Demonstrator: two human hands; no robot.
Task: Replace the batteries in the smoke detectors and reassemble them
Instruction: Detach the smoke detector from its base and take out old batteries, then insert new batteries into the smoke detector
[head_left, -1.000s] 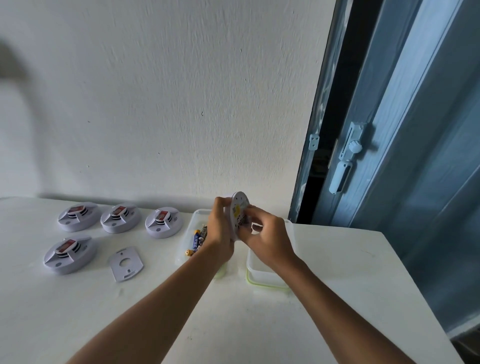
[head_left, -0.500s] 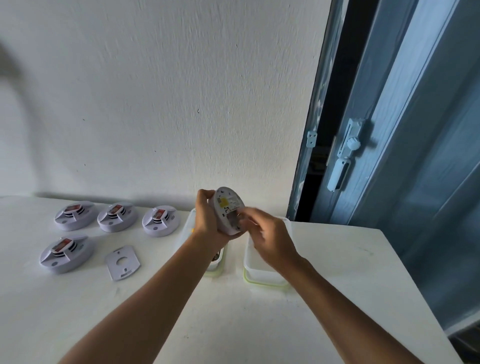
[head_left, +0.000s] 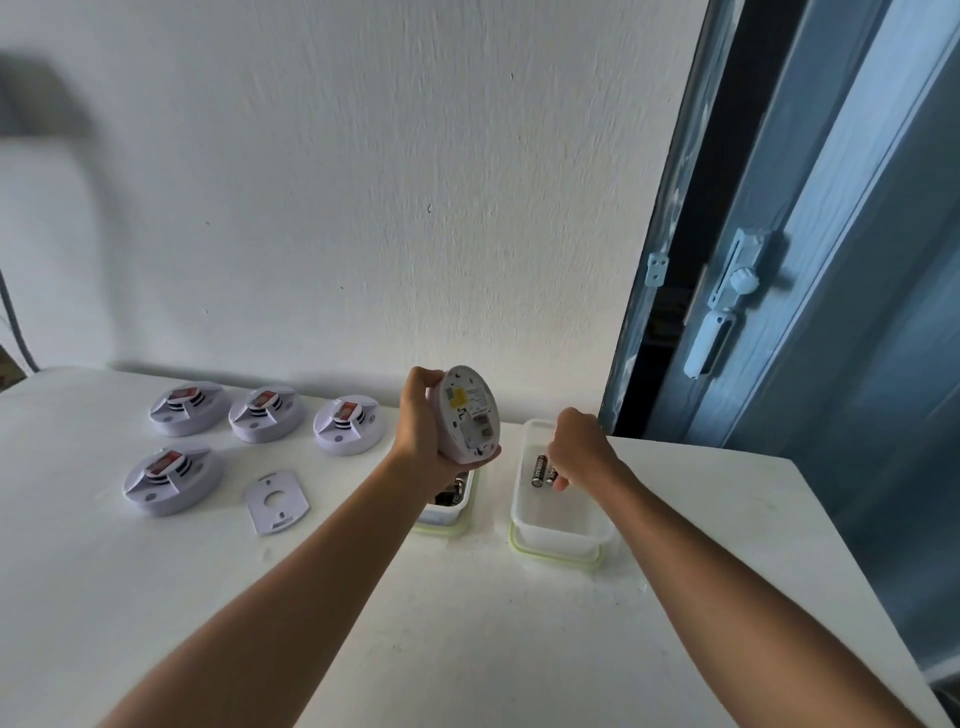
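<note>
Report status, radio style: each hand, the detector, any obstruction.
Left hand grips open smoke detector, back facing camera. Right hand in right container, fingers at black batteries. Nothing in the way.

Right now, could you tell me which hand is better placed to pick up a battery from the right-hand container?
The right hand: its fingers already reach the batteries there, while the left hand holds the detector.

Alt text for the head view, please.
Left hand holds a smoke detector upright, back exposed; right hand reaches into a clear container at two batteries. Four detectors sit left.
</note>
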